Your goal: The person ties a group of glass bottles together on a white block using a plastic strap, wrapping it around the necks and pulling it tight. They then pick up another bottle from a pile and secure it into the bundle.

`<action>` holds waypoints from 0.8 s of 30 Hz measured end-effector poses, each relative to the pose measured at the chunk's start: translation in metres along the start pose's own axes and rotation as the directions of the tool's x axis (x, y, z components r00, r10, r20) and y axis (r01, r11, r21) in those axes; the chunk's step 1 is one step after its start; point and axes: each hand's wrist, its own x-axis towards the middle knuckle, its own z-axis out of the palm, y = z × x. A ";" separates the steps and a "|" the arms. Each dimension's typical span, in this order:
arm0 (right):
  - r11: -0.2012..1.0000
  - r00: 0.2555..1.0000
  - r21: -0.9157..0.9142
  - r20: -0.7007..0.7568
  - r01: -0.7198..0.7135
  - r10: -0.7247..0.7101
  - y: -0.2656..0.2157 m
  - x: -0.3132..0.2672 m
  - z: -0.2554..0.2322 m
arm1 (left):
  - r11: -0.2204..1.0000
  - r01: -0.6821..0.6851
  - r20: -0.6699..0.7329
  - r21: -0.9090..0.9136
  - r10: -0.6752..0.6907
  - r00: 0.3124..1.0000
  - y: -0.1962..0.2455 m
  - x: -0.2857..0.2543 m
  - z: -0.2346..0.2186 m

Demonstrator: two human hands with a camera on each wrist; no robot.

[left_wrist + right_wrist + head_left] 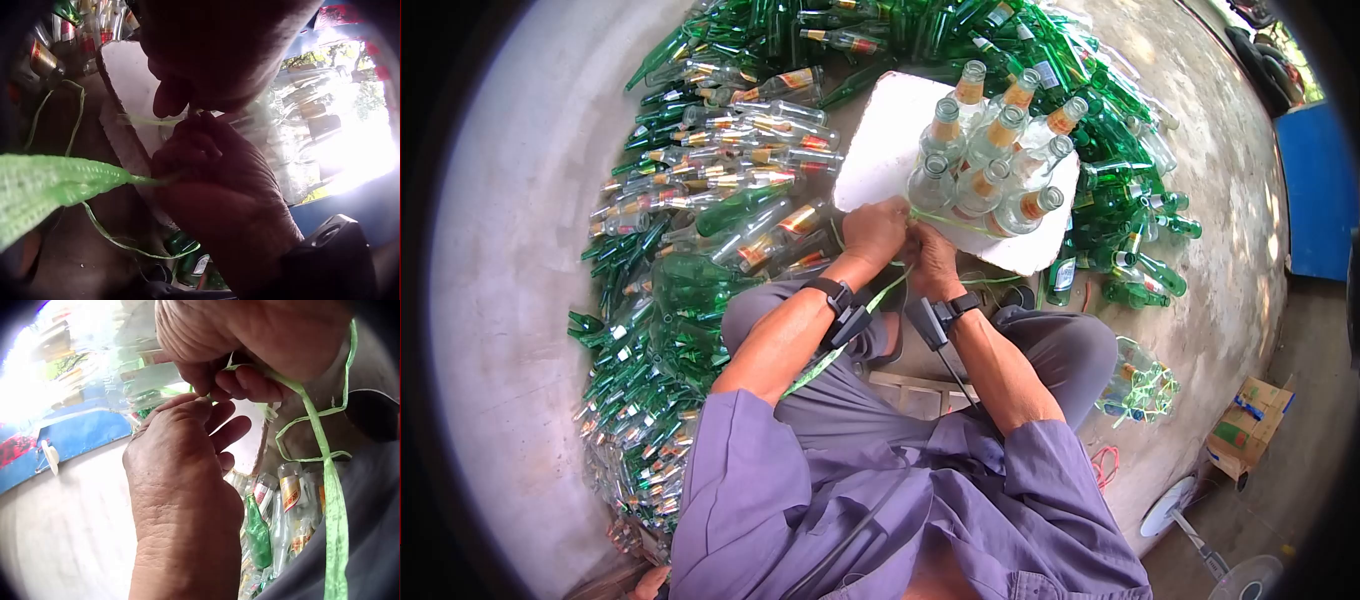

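Note:
Both hands meet at the near edge of a white foam block (870, 130), in front of a cluster of clear glass bottles (990, 150) standing on it. My left hand (875, 230) pinches pale green plastic twine (890, 290) between thumb and forefinger. Right beside it, fingertips close together, my right hand (932, 262) also grips the twine. One strand (960, 222) passes round the base of the cluster. In the right wrist view a long flat tail hangs from the right hand (269, 337); the left hand (181, 456) shows below. The twine's crossing point is mostly hidden by fingers.
Heaps of green and clear bottles (740, 150) lie to the left and beyond the block, with more green bottles (1140, 230) at right. A twine-wrapped bundle of bottles (1140, 385) sits by the right knee. Farther right are a cardboard box (1250, 425) and a fan (1170, 505).

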 end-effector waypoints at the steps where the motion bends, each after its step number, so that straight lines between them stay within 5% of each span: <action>1: 1.000 1.000 -0.017 0.010 0.017 -0.017 0.000 -0.001 0.001 | 0.999 -0.010 0.020 0.038 0.009 1.000 -0.001 0.000 0.001; 21: 0.977 0.990 -0.163 0.034 0.140 -0.136 -0.011 -0.009 -0.004 | 0.999 -0.019 0.079 0.027 0.017 0.997 0.009 0.000 -0.004; 22: 0.757 0.916 -0.517 0.182 0.399 -0.359 -0.006 -0.004 -0.015 | 0.999 -0.031 0.048 0.030 0.030 0.998 0.013 0.000 -0.005; 23: 0.355 0.785 -0.729 0.398 0.585 -0.475 -0.001 0.003 -0.026 | 0.998 -0.044 0.017 0.034 0.044 0.999 0.014 -0.001 -0.005; 24: 0.355 0.785 -0.730 0.397 0.584 -0.475 -0.003 0.002 -0.026 | 0.998 -0.044 0.018 0.034 0.044 0.999 0.013 -0.001 -0.004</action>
